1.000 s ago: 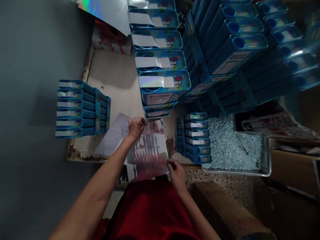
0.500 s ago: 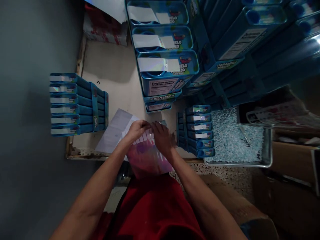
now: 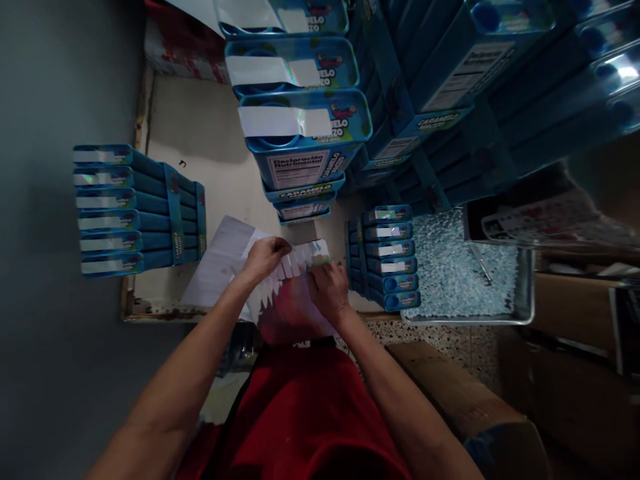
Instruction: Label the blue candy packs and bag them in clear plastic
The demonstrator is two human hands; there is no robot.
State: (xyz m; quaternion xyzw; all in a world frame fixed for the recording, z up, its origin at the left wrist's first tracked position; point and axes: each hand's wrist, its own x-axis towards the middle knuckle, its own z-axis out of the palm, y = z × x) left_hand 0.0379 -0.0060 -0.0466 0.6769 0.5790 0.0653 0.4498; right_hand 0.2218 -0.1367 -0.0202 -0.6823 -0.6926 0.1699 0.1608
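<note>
Right now both hands work on a shiny sticker sheet (image 3: 293, 303) that lies at the near edge of the table (image 3: 210, 133), partly over a white paper (image 3: 220, 257). Left hand (image 3: 265, 257) pinches the sheet's far edge, fingers closed on it. Right hand (image 3: 327, 290) presses on the sheet just beside the left, fingertips together at a sticker; whether it grips one I cannot tell. Left of the sheet stands a row of blue boxes (image 3: 135, 210); right of it a smaller stack of boxes (image 3: 387, 257), then a metal tray (image 3: 520, 313) of pale pellets.
</note>
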